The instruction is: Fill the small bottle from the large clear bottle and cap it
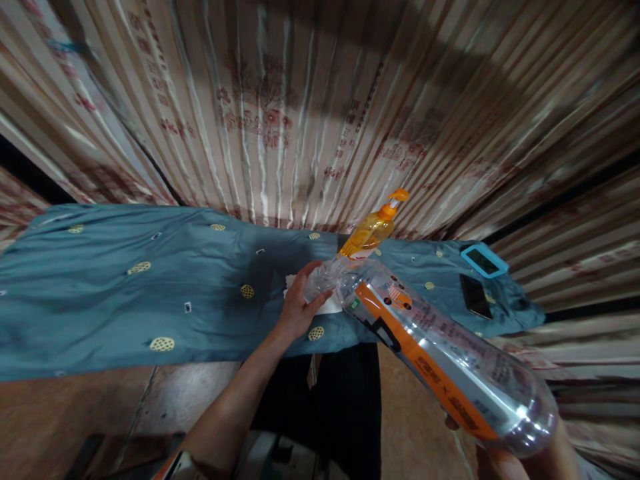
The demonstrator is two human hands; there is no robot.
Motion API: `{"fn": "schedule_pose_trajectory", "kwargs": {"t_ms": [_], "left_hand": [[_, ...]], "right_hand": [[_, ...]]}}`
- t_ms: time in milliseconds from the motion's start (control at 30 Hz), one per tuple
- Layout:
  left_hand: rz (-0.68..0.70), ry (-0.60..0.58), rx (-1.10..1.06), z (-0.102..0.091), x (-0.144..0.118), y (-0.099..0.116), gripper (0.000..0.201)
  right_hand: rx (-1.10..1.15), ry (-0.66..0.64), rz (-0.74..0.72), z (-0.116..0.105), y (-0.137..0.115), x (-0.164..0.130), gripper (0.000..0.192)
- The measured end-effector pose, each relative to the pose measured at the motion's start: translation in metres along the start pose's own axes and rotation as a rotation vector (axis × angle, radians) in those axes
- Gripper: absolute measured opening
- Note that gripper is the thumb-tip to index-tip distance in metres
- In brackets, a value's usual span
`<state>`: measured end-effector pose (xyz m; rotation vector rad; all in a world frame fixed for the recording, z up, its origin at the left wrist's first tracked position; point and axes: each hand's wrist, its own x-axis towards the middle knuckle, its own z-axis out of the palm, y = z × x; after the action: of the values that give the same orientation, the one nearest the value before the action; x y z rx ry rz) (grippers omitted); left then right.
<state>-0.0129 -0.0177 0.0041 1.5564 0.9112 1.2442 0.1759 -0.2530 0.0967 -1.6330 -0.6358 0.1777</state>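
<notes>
My left hand (296,310) is closed around a small clear plastic container (324,279); whether it is a cup or a bottle, I cannot tell. A large clear plastic bottle (450,353) with an orange and grey label slants across the right side, its neck against that container. My right hand (505,461) grips the bottle near its base, partly hidden behind it. Whether liquid is flowing between the two is not visible. Just behind them stands a pump bottle (373,230) of amber liquid with an orange pump head. White paper (331,305) lies beneath the left hand.
A teal cloth with yellow prints (200,280) covers the long narrow table. Towards its right end lie a blue-framed device (484,261) and a dark phone (476,296). A pleated, printed curtain (300,120) hangs behind the table. Tiled floor (185,393) shows below.
</notes>
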Motion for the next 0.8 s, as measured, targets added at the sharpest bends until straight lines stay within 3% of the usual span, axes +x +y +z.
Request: {"fn": "schedule_pose_trajectory", "kwargs": {"t_ms": [433,800], "left_hand": [[-0.009,-0.016,-0.008,-0.001,0.000,0.003,0.058],[0.000,-0.013,-0.009,-0.001,0.000,0.003,0.058]], "right_hand": [[-0.056,-0.027,-0.005,0.007,-0.013,-0.004,0.100],[-0.018,0.006,-0.006,0.004,-0.002,0.001,0.099]]}}
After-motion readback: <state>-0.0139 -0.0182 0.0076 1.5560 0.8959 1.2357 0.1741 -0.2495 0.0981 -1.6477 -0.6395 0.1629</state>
